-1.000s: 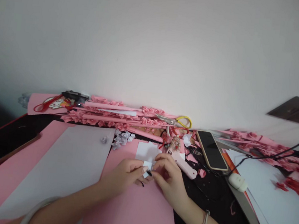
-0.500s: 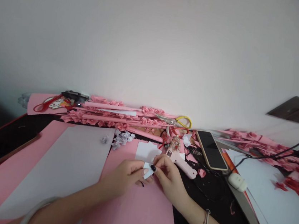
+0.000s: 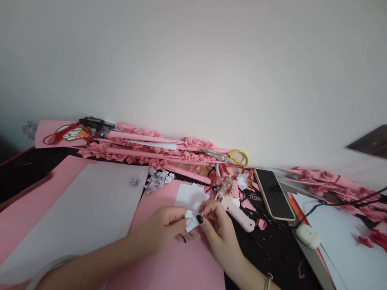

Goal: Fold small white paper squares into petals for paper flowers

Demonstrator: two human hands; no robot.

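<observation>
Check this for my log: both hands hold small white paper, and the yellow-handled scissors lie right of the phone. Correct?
No: the yellow-handled scissors lie left of the phone in the head view. The left hand and right hand do hold small white paper.

Dim, diffuse indoor light, with wide-angle distortion toward the margins.
The wall (image 3: pixel 222 74) is palest around the centre and grades to grey outward, sinking into deep shadow at the left edge; the upper right corner is vignetted black. The dark plate (image 3: pixel 385 142) at far right appears stretched and slanted. Fine detail is soft in the small white paper (image 3: pixel 191 226) between the left hand (image 3: pixel 157 229) and right hand (image 3: pixel 221 234); the black surface (image 3: pixel 272 254) shows little tonal detail.
</observation>
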